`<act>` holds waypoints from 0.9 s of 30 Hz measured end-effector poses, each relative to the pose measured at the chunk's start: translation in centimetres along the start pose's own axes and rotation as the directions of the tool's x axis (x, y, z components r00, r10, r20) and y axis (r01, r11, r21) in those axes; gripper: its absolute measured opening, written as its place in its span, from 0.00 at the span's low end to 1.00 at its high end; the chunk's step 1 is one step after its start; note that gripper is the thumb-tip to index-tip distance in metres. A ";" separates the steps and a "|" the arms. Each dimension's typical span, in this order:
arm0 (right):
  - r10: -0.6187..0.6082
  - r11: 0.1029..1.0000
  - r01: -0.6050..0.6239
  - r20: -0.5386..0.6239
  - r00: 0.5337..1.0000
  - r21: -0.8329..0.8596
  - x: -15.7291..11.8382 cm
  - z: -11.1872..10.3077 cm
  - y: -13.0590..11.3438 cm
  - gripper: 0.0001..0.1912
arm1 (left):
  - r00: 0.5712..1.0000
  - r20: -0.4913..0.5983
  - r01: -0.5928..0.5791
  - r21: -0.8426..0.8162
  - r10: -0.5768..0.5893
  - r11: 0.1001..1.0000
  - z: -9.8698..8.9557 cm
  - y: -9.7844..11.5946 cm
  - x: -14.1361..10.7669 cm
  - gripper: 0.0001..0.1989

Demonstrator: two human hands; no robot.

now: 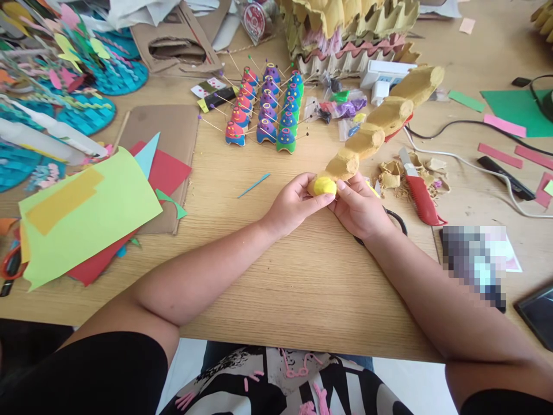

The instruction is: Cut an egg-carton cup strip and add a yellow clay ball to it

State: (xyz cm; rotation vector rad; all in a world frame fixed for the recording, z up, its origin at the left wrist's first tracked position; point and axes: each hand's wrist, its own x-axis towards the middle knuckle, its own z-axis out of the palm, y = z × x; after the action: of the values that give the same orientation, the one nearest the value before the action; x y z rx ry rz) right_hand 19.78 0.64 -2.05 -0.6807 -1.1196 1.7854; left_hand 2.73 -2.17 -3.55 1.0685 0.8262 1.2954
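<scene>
Both hands hold the near end of a yellow-brown egg carton strip [367,141], a row of several cups that slants up toward the back right. Bright yellow modelling clay [325,185] covers the end cup. My left hand [291,202] grips that cup from the left, its thumb lying against the clay. From the right, my right hand [360,207] pinches the same end, thumb close to the clay; some of its fingers are hidden beneath. Behind my right hand are black scissor handles [396,221], partly covered. A thin blue stick [253,185] lies left of my hands.
Painted caterpillars [266,106] with pin feelers stand in rows at the back. A red-handled knife [420,193] lies by carton scraps [391,173] on the right. Coloured paper [93,210] covers cardboard at left; egg trays [349,29] are stacked behind. Cables [466,123] cross the right side.
</scene>
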 end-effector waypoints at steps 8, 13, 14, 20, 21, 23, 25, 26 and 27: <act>-0.019 1.000 0.019 -0.005 1.000 -0.007 -0.1 0.0 -0.1 0.21 | 1.000 -0.003 -0.014 0.045 0.014 0.999 0.1 -0.1 -0.2 0.30; 0.002 1.000 -0.002 0.029 1.000 0.030 -0.1 0.0 -0.4 0.19 | 1.000 0.018 -0.014 0.056 0.013 0.998 0.1 -0.2 -0.2 0.28; 0.011 1.000 -0.012 0.035 0.999 0.026 -0.1 0.0 -0.4 0.19 | 1.000 0.025 -0.012 0.058 0.010 0.998 0.1 -0.2 -0.2 0.27; 0.075 0.997 -0.074 0.032 0.997 -0.031 0.0 0.3 -0.7 0.21 | 0.999 0.047 0.002 0.060 -0.004 0.998 0.1 -0.3 -0.3 0.26; 0.078 0.996 -0.077 0.033 0.996 -0.036 0.0 0.4 -0.7 0.21 | 0.999 0.045 0.003 0.058 -0.005 0.998 0.1 -0.3 -0.3 0.26; 0.081 0.996 -0.080 0.044 0.996 -0.036 -0.1 0.4 -0.8 0.20 | 0.999 0.039 0.004 0.058 -0.006 0.998 0.1 -0.3 -0.3 0.26; 0.082 0.996 -0.081 0.061 0.995 -0.025 -0.1 0.4 -0.8 0.18 | 0.999 0.031 0.001 0.058 -0.003 0.998 0.2 -0.3 -0.3 0.26; 0.084 0.996 -0.083 0.065 0.994 -0.021 -0.1 0.4 -0.8 0.18 | 1.000 0.028 -0.003 0.054 0.002 0.999 0.2 -0.3 -0.3 0.26; 0.088 0.996 -0.087 0.066 0.994 -0.019 -0.1 0.3 -0.8 0.17 | 1.000 0.028 -0.008 0.047 0.007 0.999 0.2 -0.3 -0.3 0.26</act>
State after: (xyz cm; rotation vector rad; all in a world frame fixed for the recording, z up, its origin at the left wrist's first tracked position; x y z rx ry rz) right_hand 19.89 0.53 -1.16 -0.6939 -1.1653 1.8876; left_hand 2.99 -2.49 -3.80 1.1249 0.8359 1.2705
